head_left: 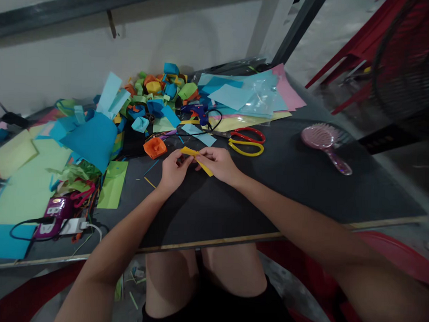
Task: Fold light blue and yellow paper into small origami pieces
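Note:
Between my two hands is a narrow strip of folded yellow paper (pixel 206 169), held above the dark table (pixel 213 208). My left hand (pixel 174 170) pinches its left part, fingers curled. My right hand (pixel 219 165) grips it near the middle, thumb on top, and the strip's lower end sticks out below the fingers. An orange folded paper piece (pixel 155 148) sits just beyond my left hand. Scissors (pixel 248 141) with one red and one yellow handle lie beyond my right hand. A light blue paper scrap (pixel 200 134) is behind both hands.
A heap of colourful folded paper pieces (pixel 153 87) stands against the wall, beside a blue glue gun (pixel 197 112). Paper sheets (pixel 234 96) in plastic lie at the back right. A pink hairbrush (pixel 319 136) rests at right; a purple power socket (pixel 56 212) with cables sits front left.

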Tool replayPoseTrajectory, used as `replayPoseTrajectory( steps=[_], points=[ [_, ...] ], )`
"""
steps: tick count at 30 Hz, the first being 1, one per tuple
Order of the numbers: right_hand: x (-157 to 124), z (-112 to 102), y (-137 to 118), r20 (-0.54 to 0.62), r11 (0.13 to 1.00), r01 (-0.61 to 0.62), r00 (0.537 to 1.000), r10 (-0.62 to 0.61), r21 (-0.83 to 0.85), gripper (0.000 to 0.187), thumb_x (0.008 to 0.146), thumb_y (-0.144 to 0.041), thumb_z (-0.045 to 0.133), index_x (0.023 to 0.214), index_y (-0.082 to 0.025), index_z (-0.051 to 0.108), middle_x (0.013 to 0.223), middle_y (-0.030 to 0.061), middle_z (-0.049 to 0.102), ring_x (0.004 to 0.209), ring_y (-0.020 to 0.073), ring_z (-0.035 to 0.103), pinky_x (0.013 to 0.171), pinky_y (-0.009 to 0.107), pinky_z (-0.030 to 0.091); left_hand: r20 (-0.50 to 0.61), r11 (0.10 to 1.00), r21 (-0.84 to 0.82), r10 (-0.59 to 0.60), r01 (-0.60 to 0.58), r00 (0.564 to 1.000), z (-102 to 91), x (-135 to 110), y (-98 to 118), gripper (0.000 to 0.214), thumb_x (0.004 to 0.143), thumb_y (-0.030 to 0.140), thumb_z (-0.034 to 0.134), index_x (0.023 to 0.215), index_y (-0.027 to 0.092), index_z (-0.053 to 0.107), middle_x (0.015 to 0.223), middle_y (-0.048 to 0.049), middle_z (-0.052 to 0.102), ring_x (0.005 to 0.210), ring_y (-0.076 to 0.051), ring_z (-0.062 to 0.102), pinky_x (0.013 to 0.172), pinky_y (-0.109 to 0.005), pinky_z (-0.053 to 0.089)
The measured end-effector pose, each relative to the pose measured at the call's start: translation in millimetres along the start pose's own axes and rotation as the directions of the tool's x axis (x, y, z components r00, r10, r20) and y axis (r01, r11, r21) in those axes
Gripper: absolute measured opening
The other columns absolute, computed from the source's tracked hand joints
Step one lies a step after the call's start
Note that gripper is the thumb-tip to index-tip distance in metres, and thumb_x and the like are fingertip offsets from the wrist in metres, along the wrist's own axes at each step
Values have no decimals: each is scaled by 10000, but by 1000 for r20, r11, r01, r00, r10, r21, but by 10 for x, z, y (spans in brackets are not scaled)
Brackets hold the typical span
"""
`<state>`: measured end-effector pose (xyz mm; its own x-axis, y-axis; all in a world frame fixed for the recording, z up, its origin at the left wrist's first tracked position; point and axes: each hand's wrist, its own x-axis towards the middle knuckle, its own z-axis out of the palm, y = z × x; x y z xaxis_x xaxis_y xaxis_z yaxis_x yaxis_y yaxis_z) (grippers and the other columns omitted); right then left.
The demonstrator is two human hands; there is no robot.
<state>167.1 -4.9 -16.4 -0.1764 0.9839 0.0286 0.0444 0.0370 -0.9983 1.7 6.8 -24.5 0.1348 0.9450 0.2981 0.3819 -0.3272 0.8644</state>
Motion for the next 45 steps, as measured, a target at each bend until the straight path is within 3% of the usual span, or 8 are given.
replayPoseTrajectory(
  steps=[5,11,15,18,26,33,40,45],
  points=[
    [12,19,-26,14,966,-83,997,82,244,476,610,-600,824,743,-162,690,747,42,739,553,132,669,594,280,571,-1,995,-97,29,-29,1000,-1,-15,-26,198,856,316,663,976,166,713,892,-48,701,706,-114,614,539,-200,429],
    [-2,12,-91,75,888,-186,983,170,420,460,538,-546,888,787,-183,755,735,19,754,570,115,662,593,244,547,243,915,-398,36,66,969,-86,21,-64,501,844,534,672,1215,197,669,1122,-94,714,892,-163,678,765,-273,539],
    [9,-27,-83,152,865,-246,968,198,438,384,512,-463,917,765,-208,782,748,10,763,649,124,693,651,237,545,495,864,-453,38,220,868,-232,93,-48,527,797,522,738,1225,218,690,1063,-77,727,901,-168,670,852,-296,525],
    [20,-53,-70,220,872,-290,951,217,394,349,504,-422,922,741,-203,789,715,10,756,653,125,695,672,238,539,574,866,-433,53,248,817,-300,119,-10,517,785,495,762,1219,221,699,1086,-76,721,883,-161,652,880,-307,514],
    [46,-19,-74,173,884,-295,953,248,362,253,576,-292,882,786,-184,790,707,26,745,622,131,677,547,222,516,488,922,-371,92,111,868,-249,107,-47,481,845,564,668,1155,199,713,1102,-80,710,887,-170,629,855,-306,504],
    [62,5,-121,74,880,-318,947,313,352,112,661,-227,829,719,-169,752,713,21,734,561,103,647,484,196,506,320,948,-316,61,46,946,-146,77,-114,456,870,566,631,1116,191,711,1031,-63,689,892,-153,595,869,-291,482],
    [36,31,-56,31,947,-206,978,205,246,285,607,-423,859,690,-172,753,664,33,715,590,115,621,526,226,525,81,890,-439,-101,126,992,-92,90,-138,460,763,547,738,1068,206,692,947,-23,668,693,-81,526,585,-194,437],
    [10,-21,-12,-29,999,-7,1000,6,-40,281,712,-464,770,742,-185,783,718,58,748,622,158,648,562,273,498,-69,974,-224,-60,44,996,-140,65,-62,293,746,437,761,726,179,624,644,44,522,581,-67,439,562,-202,391]
  ],
)
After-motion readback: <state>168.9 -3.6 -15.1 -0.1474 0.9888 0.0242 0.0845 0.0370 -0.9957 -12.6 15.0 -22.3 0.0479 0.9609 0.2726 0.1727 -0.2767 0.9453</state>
